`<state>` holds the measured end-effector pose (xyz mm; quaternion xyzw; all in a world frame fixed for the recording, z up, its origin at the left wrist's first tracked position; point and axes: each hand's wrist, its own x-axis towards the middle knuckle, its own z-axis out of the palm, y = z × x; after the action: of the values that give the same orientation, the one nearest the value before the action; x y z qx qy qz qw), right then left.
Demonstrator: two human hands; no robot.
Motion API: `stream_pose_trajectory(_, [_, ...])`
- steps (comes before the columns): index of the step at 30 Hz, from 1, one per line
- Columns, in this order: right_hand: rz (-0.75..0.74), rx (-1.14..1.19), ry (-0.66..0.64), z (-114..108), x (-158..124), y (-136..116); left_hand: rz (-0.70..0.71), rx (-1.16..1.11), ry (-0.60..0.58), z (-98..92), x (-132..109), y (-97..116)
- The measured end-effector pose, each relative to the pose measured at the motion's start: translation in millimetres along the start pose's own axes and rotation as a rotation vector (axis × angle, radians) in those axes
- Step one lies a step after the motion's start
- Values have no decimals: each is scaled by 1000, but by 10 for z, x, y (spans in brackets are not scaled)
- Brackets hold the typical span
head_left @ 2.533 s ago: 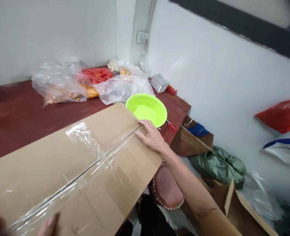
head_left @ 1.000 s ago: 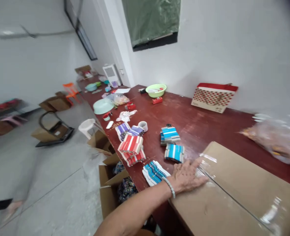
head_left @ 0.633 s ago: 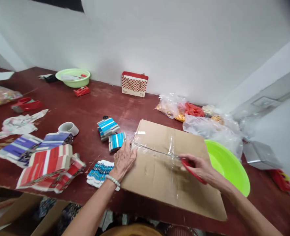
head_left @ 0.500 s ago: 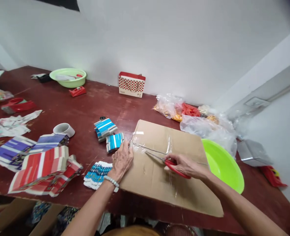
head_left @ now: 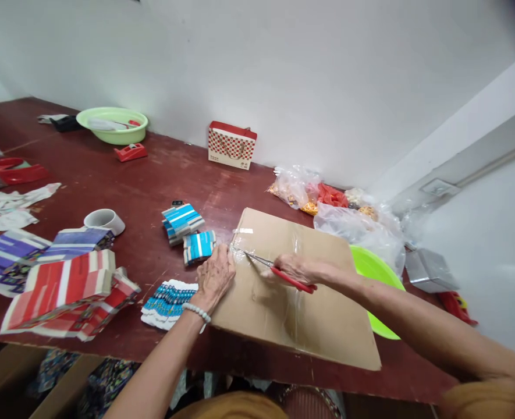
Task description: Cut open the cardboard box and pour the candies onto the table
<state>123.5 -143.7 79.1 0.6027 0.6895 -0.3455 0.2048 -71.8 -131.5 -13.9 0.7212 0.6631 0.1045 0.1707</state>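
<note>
A flat cardboard box sealed with clear tape lies on the dark red table. My left hand presses flat on the box's left edge, fingers spread, a white bead bracelet on the wrist. My right hand grips red-handled scissors, whose blades point left along the taped seam, tips close to my left hand's fingers.
A bright green basin sits partly under the box's right side. Blue striped packets, a fan of blue cards, red and purple striped packs, a tape roll, plastic bags, a checked gift bag and a pale green bowl lie around.
My right hand now holds the red scissors and has slid them leftward along the taped seam toward my left hand. The view swung from the room back onto the box.
</note>
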Motion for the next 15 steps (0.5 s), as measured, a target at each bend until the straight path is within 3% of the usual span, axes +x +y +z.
stream_pose_trajectory(3, [16, -65, -43, -113, -36, -174, -1, 4, -1, 2, 0, 5])
stream_pose_trajectory(6, [41, -148, -27, -170, -17, -176, -3, 4, -6, 4, 2, 2])
stream_pose_trajectory(9, [73, -189, 11, -129, -42, -5, -4, 3, -24, -17, 4, 10])
stream_pose_trajectory(15, [233, -258, 63, 162, -319, 498, -12, 17, -34, -68, 16, 44])
